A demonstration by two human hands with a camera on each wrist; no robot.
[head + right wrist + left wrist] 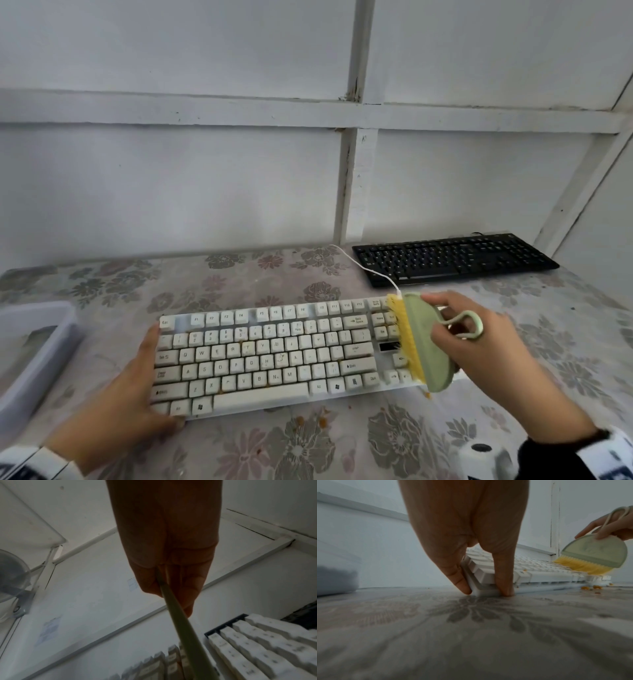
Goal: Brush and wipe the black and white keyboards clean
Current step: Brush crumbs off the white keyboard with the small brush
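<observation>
"What is the left hand doing?"
"Pressing straight fingers against the left end of the white keyboard, which is lying on the worktop."
"The right hand?"
"Gripping the green brush, bristles touching that keyboard's right end. The black keyboard is lying behind."

green brush, yellow bristles, floral tablecloth
</observation>
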